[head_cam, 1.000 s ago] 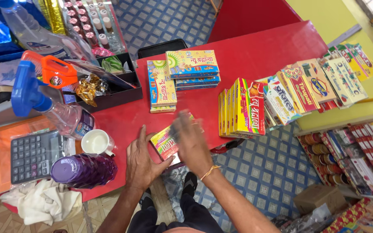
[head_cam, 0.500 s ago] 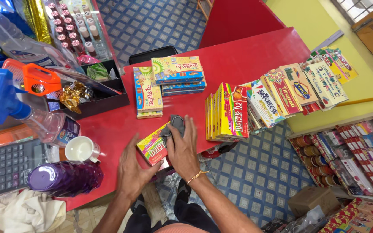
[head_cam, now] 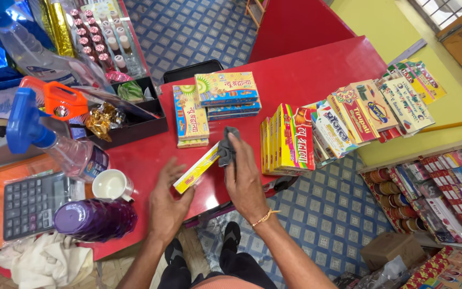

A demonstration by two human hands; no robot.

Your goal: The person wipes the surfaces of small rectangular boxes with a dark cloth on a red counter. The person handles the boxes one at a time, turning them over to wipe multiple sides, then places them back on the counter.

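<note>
My left hand (head_cam: 168, 206) steadies the near end of a long yellow box (head_cam: 196, 169) that is tipped on its edge on the red counter (head_cam: 316, 69). With my right hand (head_cam: 243, 179) I press a dark grey cloth (head_cam: 226, 146) against the box's far end. Just beyond lie two stacks of colourful flat boxes (head_cam: 209, 104). A row of upright yellow and red boxes (head_cam: 289, 140) stands right beside my right hand.
A blue spray bottle (head_cam: 49, 140), a white cup (head_cam: 110, 185), a purple bottle (head_cam: 96, 218) and a calculator (head_cam: 32, 203) sit at the left. A black tray (head_cam: 129, 128) holds wrapped items. More boxes (head_cam: 380, 109) fan out at right. Low shelves (head_cam: 439, 187) hold goods.
The box has been tipped from flat onto its edge, and my right hand with the cloth has slid along it toward the far end. My left hand now steadies the near end.
</note>
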